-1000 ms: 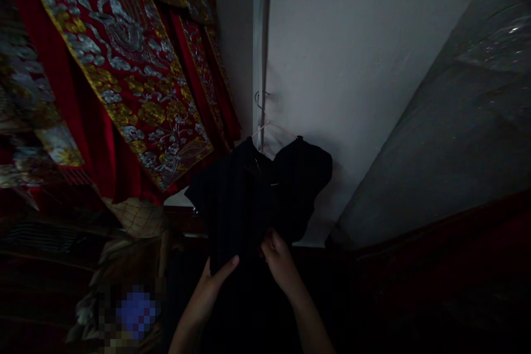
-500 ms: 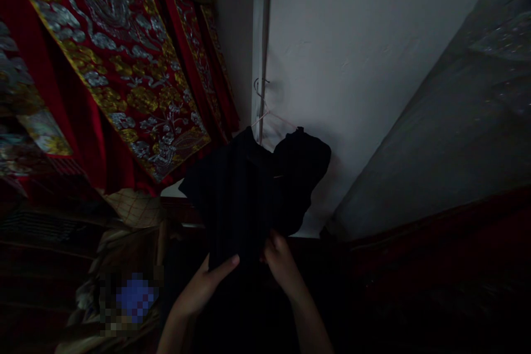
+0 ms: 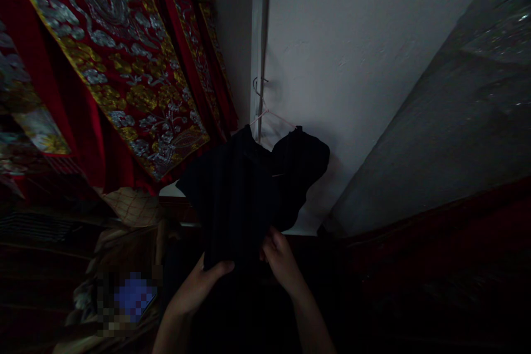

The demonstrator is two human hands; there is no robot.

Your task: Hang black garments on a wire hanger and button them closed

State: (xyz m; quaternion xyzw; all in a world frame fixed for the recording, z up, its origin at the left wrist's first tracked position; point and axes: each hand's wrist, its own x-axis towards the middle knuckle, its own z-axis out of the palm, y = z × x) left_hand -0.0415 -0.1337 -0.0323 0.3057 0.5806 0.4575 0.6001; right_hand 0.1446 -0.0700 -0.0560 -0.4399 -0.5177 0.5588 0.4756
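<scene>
- Dark garment (image 3: pixel 236 193): hung on a thin hanger (image 3: pixel 267 111) against a pale wall (image 3: pixel 352 38), its lower part between the hands, not hanging free.
- Left hand (image 3: pixel 193 290): pinching the cloth, thumb in front.
- Right hand (image 3: pixel 282 263): fingers curled at the cloth's edge; too dark to tell whether they pinch it.
- Beyond the left hand: red embroidered cloth (image 3: pixel 141 97).

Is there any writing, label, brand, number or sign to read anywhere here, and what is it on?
No readable text.
Dark garment: no lettering shows.
Embroidered red cloth: flowers and swirls, no words that I can make out.
Blue item at lower left: blocked out by coarse squares, so any print is unreadable.
Clear sheeting at right: too dim to tell.
</scene>
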